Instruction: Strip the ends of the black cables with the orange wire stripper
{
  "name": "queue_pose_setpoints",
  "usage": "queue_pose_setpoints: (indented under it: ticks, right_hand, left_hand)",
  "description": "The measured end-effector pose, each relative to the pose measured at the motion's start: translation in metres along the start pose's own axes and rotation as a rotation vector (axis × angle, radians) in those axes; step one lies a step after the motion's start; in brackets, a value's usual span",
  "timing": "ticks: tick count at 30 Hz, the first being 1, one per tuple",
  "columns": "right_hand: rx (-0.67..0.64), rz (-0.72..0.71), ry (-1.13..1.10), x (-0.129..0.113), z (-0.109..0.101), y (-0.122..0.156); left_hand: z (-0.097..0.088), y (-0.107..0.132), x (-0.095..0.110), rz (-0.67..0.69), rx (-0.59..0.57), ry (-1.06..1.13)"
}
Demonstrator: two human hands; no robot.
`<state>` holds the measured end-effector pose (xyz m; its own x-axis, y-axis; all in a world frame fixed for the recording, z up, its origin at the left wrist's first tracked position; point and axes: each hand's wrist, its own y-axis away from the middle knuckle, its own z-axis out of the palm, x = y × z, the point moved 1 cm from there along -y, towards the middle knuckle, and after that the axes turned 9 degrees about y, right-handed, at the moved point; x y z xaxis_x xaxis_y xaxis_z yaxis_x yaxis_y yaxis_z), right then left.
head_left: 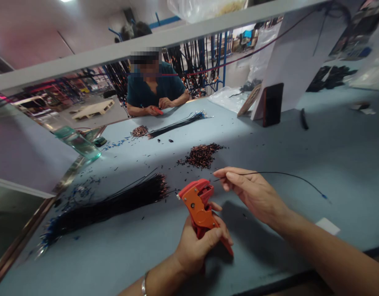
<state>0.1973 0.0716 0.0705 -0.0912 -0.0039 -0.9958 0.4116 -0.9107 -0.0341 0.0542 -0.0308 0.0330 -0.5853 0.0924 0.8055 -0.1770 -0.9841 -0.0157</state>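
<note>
My left hand (201,242) is wrapped round the handles of a red and orange wire stripper (198,201), its jaws raised and facing right. Between the thumb and fingers of my right hand (254,189) is a thin black wire (288,174). One end of the wire pokes out just right of the stripper's jaws, apart from them. The rest arcs off to the right and ends in a blue tip. Left of the stripper lies a thick bundle of black wires (112,205), with copper ends on the right and blue ends on the left.
Behind the stripper sits a pile of small black and copper scraps (203,156). A clear green bottle (78,143) lies tilted at the left edge. A phone (273,105) leans against a white post. Across the table, a co-worker (155,88) holds a red tool near another wire bundle (177,125).
</note>
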Motion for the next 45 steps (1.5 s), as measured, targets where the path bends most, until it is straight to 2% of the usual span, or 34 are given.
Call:
queue_pose_setpoints:
  ticks: [6, 15, 20, 26, 40, 45]
  right_hand:
    - [0.129, -0.009, -0.059, 0.001, 0.001, 0.000]
    - [0.195, -0.016, -0.080, 0.000, 0.005, 0.001]
    - [0.199, -0.005, -0.178, -0.002, 0.006, 0.002]
    - [0.196, -0.020, -0.125, 0.004, 0.014, 0.007]
    - [0.283, -0.032, -0.132, 0.009, 0.017, 0.010]
    - [0.186, -0.043, -0.077, 0.008, 0.018, 0.012]
  left_hand:
    - [-0.001, -0.001, 0.000, -0.006, -0.001, 0.002]
    - [0.000, 0.000, 0.000, -0.057, -0.033, 0.014]
    - [0.001, 0.001, 0.001, -0.094, -0.050, 0.034]
    - [0.001, 0.002, -0.002, -0.105, -0.092, 0.051]
    - [0.001, 0.001, -0.002, -0.125, -0.079, 0.072]
    - [0.001, 0.001, -0.002, -0.117, -0.080, 0.062]
